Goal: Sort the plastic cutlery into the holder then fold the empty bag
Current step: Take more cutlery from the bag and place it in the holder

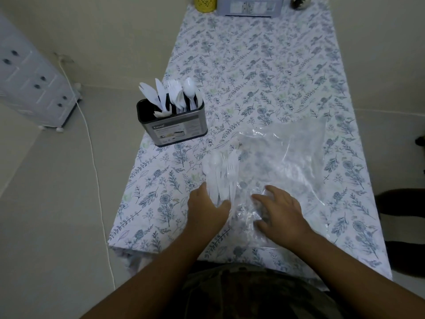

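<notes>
Surface: you stand at the near edge of a long table (264,72) under a floral cloth, pale floor on either side.
Left fingers: your left hand (207,209) is clamped on a bundle of white plastic cutlery (222,174), thumb on the right side of the handles and the fingers wrapped round the left.
Cutlery in hand: spoon bowls and fork tines point toward the far edge; the bundle lies just beside the bag's left edge, near the near edge of the table.
Right fingers: your right hand (279,211) lies flat with the fingers spread apart, pressing the near left part of the clear plastic bag (289,162).
Bag: crumpled, spread over the near right part of the table; you cannot tell whether any cutlery is left inside.
Holder: the dark metal holder (174,122) stands at the left edge, well beyond your left hand, with knives, forks and spoons upright in it.
Far edge: a yellow cup (204,3) and a grey box (250,6).
</notes>
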### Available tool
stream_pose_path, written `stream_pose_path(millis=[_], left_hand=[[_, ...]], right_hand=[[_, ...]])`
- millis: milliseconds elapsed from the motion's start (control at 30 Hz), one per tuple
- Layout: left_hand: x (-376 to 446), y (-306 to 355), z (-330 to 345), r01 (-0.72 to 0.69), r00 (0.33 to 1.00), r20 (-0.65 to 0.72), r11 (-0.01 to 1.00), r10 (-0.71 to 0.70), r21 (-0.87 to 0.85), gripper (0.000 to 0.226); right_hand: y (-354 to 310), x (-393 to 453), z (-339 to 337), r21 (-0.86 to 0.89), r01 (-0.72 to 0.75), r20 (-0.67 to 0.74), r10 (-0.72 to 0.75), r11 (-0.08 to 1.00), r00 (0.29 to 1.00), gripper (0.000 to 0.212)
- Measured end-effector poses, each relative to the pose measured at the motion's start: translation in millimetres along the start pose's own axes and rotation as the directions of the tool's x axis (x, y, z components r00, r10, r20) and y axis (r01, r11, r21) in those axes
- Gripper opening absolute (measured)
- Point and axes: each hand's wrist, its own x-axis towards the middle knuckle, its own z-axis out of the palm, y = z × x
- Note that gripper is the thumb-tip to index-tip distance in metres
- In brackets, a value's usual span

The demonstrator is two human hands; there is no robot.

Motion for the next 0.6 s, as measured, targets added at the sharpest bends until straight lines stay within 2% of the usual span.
stream_pose_path(millis=[100,200,333,400,467,600], left_hand=[[-7.8,-12.6,-11.0,-0.143,0.986,-0.068,0.984,0.151,0.105,0.058],[-16.9,-28.9,-20.5,-0.275,0.948,-0.095,0.933,0.303,0.232,0.046],[-30.4,-60.3,-24.5,-0.322,0.945,0.051,0.896,0.323,0.306,0.046],[-32.7,-71.3,-25.8,-0.35,0.936,0.161,0.881,0.313,0.318,0.038],[-31.3,-75.2,-28.2,-0.357,0.931,0.195,0.887,0.31,0.295,0.022],[-24.2,-73.1,-33.6,-0.312,0.95,0.078,0.938,0.303,0.154,0.006]], right_hand=[[-4.9,2.5,2.5,0.07,0.05,-0.073,-0.045,0.996,0.996,0.062],[-16.2,13.7,6.9,0.039,0.204,-0.13,-0.197,0.978,0.972,0.06],[-40.3,32.5,8.0,-0.055,0.287,-0.043,-0.289,0.956,0.956,0.072],[-47.5,38.3,8.4,-0.156,0.305,0.016,-0.306,0.94,0.952,0.069],[-48.9,40.6,8.6,-0.174,0.278,0.063,-0.271,0.945,0.961,0.065],[-40.3,41.3,10.0,0.131,0.079,0.01,-0.08,0.988,0.997,0.053]])
